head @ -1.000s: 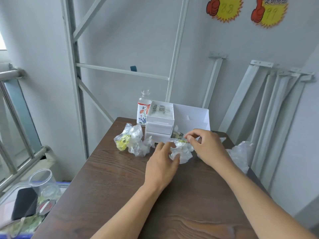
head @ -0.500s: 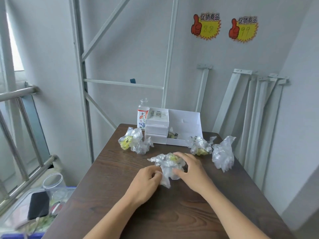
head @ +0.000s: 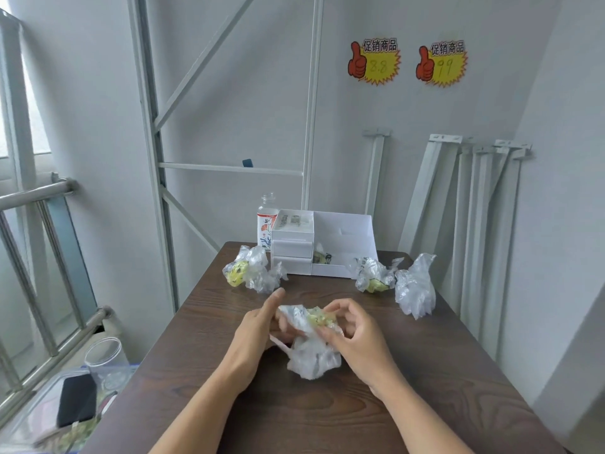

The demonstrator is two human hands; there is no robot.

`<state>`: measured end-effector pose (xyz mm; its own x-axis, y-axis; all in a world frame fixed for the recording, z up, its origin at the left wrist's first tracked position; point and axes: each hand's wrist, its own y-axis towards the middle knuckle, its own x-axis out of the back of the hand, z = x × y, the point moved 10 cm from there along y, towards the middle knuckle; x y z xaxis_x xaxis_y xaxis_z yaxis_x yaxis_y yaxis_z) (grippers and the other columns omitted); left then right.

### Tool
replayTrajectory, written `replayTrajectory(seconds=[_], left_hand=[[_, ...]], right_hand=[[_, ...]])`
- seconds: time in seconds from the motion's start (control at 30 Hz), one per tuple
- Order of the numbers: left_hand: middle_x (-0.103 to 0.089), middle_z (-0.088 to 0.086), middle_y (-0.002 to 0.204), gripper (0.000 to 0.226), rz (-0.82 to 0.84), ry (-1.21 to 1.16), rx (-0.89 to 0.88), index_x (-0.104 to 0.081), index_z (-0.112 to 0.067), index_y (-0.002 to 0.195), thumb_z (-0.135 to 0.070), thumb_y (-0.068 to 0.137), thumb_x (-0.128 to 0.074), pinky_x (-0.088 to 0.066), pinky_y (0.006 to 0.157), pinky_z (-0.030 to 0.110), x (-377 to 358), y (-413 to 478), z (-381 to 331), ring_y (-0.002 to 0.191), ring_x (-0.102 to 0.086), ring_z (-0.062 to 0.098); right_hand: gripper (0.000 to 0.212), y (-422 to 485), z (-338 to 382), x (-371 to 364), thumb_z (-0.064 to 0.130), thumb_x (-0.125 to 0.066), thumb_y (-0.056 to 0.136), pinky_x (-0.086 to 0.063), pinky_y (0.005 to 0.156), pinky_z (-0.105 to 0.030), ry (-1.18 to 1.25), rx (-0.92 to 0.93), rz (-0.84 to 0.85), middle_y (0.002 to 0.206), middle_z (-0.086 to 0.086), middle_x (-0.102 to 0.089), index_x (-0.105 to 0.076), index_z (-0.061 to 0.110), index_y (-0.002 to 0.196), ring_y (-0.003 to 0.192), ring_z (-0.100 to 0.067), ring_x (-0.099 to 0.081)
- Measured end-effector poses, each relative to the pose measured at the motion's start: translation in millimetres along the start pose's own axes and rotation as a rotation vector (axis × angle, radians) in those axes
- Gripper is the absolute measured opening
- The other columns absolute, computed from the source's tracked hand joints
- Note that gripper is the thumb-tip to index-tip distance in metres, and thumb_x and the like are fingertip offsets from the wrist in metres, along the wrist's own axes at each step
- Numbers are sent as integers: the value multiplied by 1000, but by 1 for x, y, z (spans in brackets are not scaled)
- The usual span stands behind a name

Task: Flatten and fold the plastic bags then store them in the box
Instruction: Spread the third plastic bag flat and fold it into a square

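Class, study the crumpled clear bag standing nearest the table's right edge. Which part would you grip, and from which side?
Probably the peaked top of the clear bag, pinched from above: it stands upright with loose film gathered upward, while a yellow-printed bag crowds its left side.

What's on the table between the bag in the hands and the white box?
Nothing: the head view shows only bare brown table between the held bag and the box.
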<state>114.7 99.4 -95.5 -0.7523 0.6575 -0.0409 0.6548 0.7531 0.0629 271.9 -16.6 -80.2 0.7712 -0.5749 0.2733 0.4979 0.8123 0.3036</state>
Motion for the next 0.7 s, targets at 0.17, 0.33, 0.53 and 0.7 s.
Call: replayTrajectory(seconds=[0.17, 0.33, 0.53, 0.7], left_hand=[[-80, 4, 95, 46, -61, 261, -31, -72, -11, 102, -48, 79, -89, -62, 92, 45, -4, -5, -7, 92, -77, 21], [-81, 10, 95, 12, -189, 101, -75, -77, -9, 101, -20, 99, -72, -61, 89, 47, 16, -7, -13, 91, -78, 28], [-75, 13, 91, 16, -383, -334, 7, -68, -8, 95, -10, 105, -56, -59, 77, 42, 53, -6, 1, 76, -74, 24], [-64, 1, 57, 29, -301, -664, 115, -60, -9, 80, -11, 103, -43, -53, 51, 22, 34, -9, 3, 48, -64, 14]], right_hand=[[37, -4, 2, -5, 17, -87, 85, -61, 84, -31, 34, -8, 46, 108, 6, -77, -66, 28, 113, 92, -11, -74], [43, -1, -6, 2, 20, -92, 80, -62, 89, -40, -27, -36, -11, 102, 8, -76, -68, 40, 109, 93, -13, -74], [32, 1, -10, 18, 52, -90, 75, -62, 81, -42, -147, -14, -60, 96, 10, -75, -73, 40, 100, 89, -15, -72], [59, -11, -9, -6, 77, -55, 91, -53, 78, -30, 60, -197, 154, 99, 8, -78, -77, 24, 105, 91, -13, -73]])
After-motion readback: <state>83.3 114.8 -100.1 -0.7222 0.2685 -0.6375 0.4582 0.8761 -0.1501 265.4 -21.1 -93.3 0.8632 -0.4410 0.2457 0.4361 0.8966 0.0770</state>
